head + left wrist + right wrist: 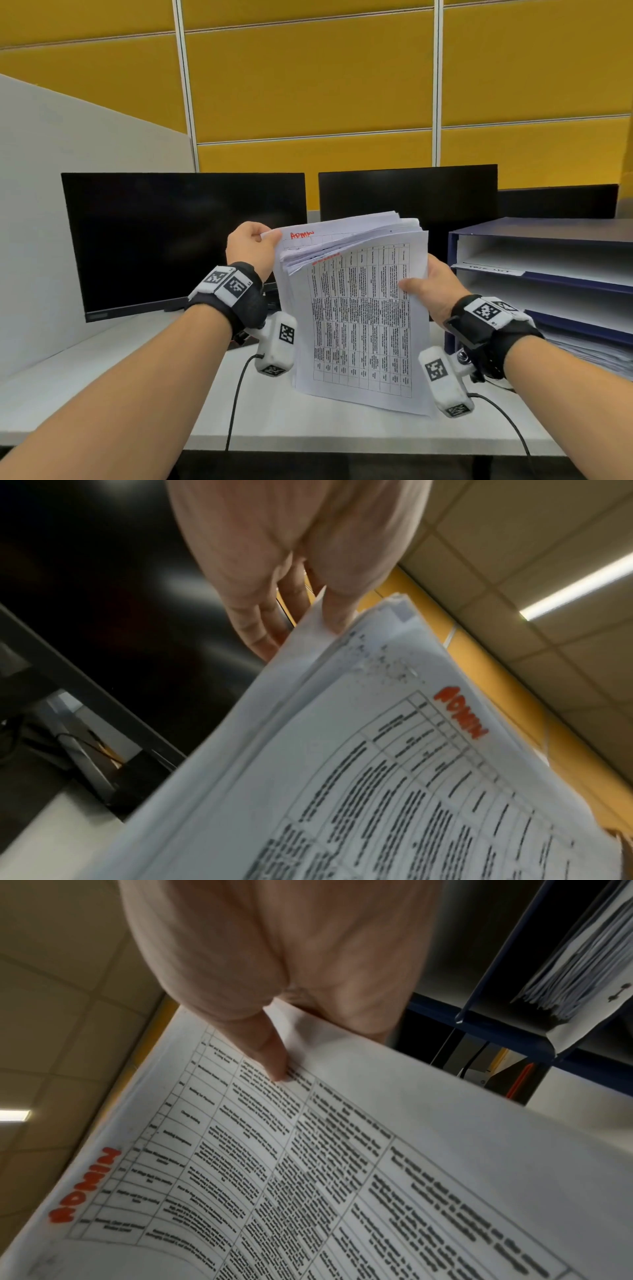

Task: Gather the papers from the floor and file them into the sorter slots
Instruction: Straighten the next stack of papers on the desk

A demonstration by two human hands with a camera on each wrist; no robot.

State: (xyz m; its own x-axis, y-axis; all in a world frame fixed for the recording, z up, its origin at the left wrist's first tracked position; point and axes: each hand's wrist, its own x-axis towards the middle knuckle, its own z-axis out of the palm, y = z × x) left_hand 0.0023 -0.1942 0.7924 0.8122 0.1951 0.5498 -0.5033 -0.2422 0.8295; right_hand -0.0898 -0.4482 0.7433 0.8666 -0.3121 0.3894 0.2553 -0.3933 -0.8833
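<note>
I hold a thick stack of white papers (356, 308) upright above the desk, printed with tables and marked "ADMIN" in red. My left hand (255, 248) pinches the stack's top left corner, thumb in front. My right hand (423, 286) grips the right edge, thumb pressed on the front sheet (342, 1150). The left wrist view shows my fingers (270, 626) behind the sheets (377, 777). A dark blue sorter (548, 236) with several horizontal slots stands just right of the stack; one slot edge carries a label, and the lowest slot in view holds papers.
Two dark monitors (181, 240) stand on the white desk (102, 370) behind the papers, a third further right. A grey partition (68, 164) closes the left side, yellow wall panels (308, 85) the back. Cables trail from the wrist cameras over the desk's front edge.
</note>
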